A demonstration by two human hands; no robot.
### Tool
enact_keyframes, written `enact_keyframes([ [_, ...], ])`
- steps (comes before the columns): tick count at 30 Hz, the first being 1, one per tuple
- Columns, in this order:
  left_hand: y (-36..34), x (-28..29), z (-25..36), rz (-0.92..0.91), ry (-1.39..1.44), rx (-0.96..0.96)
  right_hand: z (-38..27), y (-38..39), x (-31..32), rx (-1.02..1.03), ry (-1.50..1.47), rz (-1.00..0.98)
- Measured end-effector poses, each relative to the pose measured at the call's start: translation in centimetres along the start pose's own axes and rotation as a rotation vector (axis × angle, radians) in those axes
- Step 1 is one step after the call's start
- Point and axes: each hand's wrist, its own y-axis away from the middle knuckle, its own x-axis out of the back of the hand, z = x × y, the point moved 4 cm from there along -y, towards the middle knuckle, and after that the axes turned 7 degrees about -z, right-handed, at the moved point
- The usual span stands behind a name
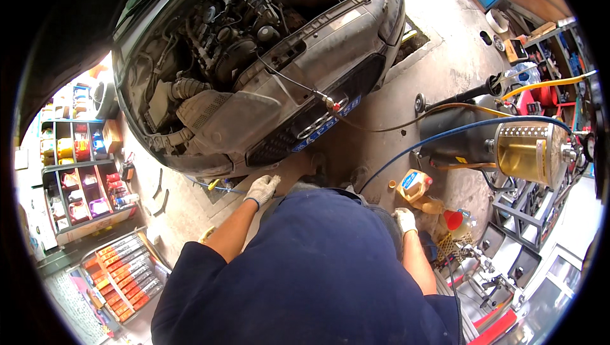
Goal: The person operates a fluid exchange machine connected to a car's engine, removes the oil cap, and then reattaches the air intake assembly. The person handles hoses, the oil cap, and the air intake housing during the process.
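Observation:
My left hand (pixel 262 190), in a pale work glove, is just below the front bumper of a car (pixel 311 84) with its hood up. Its fingers point toward the right and look apart, with nothing visible in them. At the side of my leg is my gloved right hand (pixel 405 219); its fingers are too small and partly hidden to read. The engine (pixel 238 27) lies exposed in the bay. A dark hose with a red and brass fitting (pixel 330 105) hangs over the car's front. Closest to my right hand is a jug (pixel 414 184) with an orange and blue label.
To the right stands a black tank machine with a clear amber cylinder (pixel 522 153), and a blue hose (pixel 445 134) arcs across from it. A red funnel (pixel 453 219) is near the jug. Shelves of bottles (pixel 82 183) and a rack of orange boxes (pixel 124 275) line the left.

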Motion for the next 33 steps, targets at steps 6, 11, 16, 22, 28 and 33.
enact_keyframes([
  [6, -0.1, 1.7, 2.6, -0.009, -0.08, 0.038, 0.7, -1.1, 0.7, 0.033, 0.008, -0.015],
  [11, -0.4, 1.4, 3.5, 0.014, -0.007, 0.032, 0.1, -0.9, 0.4, 0.042, 0.082, -0.017],
  [16, -1.2, -0.1, 3.4, -0.007, -0.046, -0.023, 1.0, -1.8, 0.9, 0.114, 0.125, -0.005],
  [22, -0.7, 0.0, 2.6, -0.032, -0.08, 0.01, 0.0, -0.9, -0.2, 0.056, 0.098, -0.019],
  [28, -0.5, 0.2, 1.7, -0.023, -0.05, 0.039, -0.6, -0.7, -0.2, 0.073, 0.142, -0.023],
  [33, -0.7, -0.1, 2.3, -0.029, -0.076, 0.043, 0.0, -1.6, 0.4, 0.105, 0.136, -0.016],
])
